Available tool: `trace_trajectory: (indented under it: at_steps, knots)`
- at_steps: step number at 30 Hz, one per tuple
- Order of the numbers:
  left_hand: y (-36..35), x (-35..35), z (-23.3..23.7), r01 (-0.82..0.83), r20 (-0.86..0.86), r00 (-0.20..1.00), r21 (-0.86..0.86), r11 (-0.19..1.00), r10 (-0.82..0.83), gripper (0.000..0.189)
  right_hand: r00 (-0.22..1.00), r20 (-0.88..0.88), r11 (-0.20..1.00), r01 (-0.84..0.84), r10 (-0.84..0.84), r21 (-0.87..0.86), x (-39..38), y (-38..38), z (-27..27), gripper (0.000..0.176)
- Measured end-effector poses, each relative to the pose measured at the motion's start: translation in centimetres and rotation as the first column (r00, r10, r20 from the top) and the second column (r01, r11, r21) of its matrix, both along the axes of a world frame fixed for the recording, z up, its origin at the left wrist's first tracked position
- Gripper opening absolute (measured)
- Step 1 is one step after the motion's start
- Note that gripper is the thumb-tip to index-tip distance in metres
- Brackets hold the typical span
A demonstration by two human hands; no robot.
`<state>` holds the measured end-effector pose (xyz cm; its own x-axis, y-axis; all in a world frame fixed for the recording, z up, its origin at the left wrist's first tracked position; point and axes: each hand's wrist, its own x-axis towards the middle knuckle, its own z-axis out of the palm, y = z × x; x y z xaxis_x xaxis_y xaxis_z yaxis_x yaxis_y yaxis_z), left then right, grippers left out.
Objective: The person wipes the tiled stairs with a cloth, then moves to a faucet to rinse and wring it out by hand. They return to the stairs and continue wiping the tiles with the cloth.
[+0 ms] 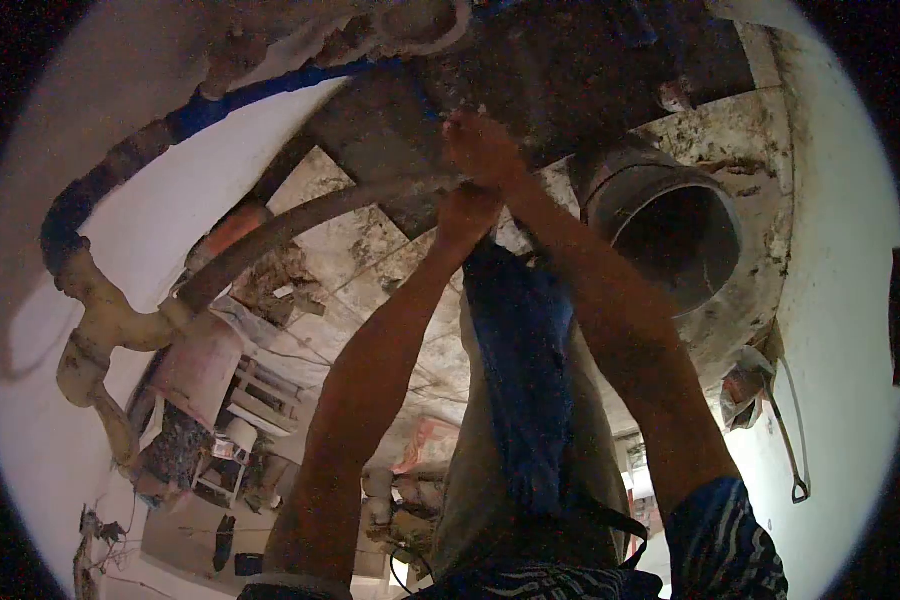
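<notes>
My left hand (468,216) is closed near the upper middle of the view, at the end of a long curved brown pipe or bar (300,222). Just beyond it is my right hand (482,150), its fingers also bent closed over the dark surface (590,85). The two hands touch or nearly touch. What lies inside the fingers is hidden and too dim to name. The curved piece runs left to a yellowish branched pipe fitting (120,315). Below my hands a dark blue cloth (520,370) hangs down my front.
A large round drum (660,215) lies right of my forearm, its dark mouth facing me. A blue and brown pipe (185,120) curves along the upper left. A long-handled tool (785,435) leans on the right wall (840,330). Clutter surrounds a wooden rack (260,395) lower left.
</notes>
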<state>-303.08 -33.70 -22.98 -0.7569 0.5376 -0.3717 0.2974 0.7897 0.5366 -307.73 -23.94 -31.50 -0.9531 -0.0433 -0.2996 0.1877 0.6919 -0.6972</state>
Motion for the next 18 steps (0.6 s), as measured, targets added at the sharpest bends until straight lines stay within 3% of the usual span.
trace_trajectory:
  at_steps: [1, 3, 4, 5, 6, 8, 9, 11, 13, 15, 18]
  knots:
    - [0.1, 0.6, -0.9, -0.004, -0.02, 1.0, -0.015, 1.0, 0.003, 0.015, 0.998, -0.056, 0.998, 0.023, -0.019, 0.059, 0.2, -0.2, -0.9, 0.034]
    - [-0.1, 0.7, -1.3, -0.039, 0.003, 0.999, -0.021, 0.999, 0.039, 0.015, 0.989, 0.124, 0.997, 0.078, -0.075, -0.014, -0.4, -0.3, 3.2, 0.033]
    - [-0.1, -0.2, 0.1, -0.154, 0.198, 0.969, 0.027, 0.988, 0.145, 0.016, 0.975, 0.202, 0.993, 0.108, -0.095, -0.056, -0.6, -0.2, 5.4, 0.032]
    - [-0.2, -1.3, 2.1, -0.327, 0.42, 0.866, 0.066, 0.943, 0.271, 0.017, 0.963, 0.251, 0.983, 0.132, -0.097, -0.128, -0.8, 0.2, 7.5, 0.032]
    - [-0.3, -2.2, 3.6, -0.524, 0.61, 0.695, 0.066, 0.849, 0.381, 0.018, 0.95, 0.297, 0.967, 0.157, -0.094, -0.198, -1.0, 0.6, 9.3, 0.032]
    - [-0.3, -3.7, 6.0, -0.84, 0.913, 0.18, -0.051, 0.541, 0.365, 0.02, 0.966, 0.241, 0.919, 0.173, -0.09, -0.353, -0.5, 1.4, 11.4, 0.034]
    - [-0.2, -3.9, 6.6, -0.902, 0.957, -0.035, -0.155, 0.403, 0.288, 0.022, 0.972, 0.215, 0.886, 0.177, -0.09, -0.429, -0.3, 1.8, 12.6, 0.035]
    - [-0.4, -4.1, 6.8, -0.91, 0.953, -0.288, -0.301, 0.284, 0.088, 0.03, 0.959, 0.276, 0.874, 0.185, -0.06, -0.449, -0.7, 2.9, 15.0, 0.041]
    - [-2.2, -2.9, 6.1, -0.918, 0.99, -0.082, -0.03, 0.395, -0.115, 0.038, 0.942, 0.333, 0.858, 0.197, -0.032, -0.474, -0.9, 4.0, 15.5, 0.048]
    - [-3.1, -3.2, 5.3, -0.902, 0.978, -0.151, -0.078, 0.424, -0.141, 0.032, 0.923, 0.385, 0.838, 0.214, -0.005, -0.502, -0.6, 4.9, 14.8, 0.056]
    - [-3.2, -3.7, 4.8, -0.863, 0.974, -0.213, -0.148, 0.482, -0.082, 0.023, 0.963, 0.247, 0.936, 0.179, -0.105, -0.303, 0.3, 4.5, 13.7, 0.064]
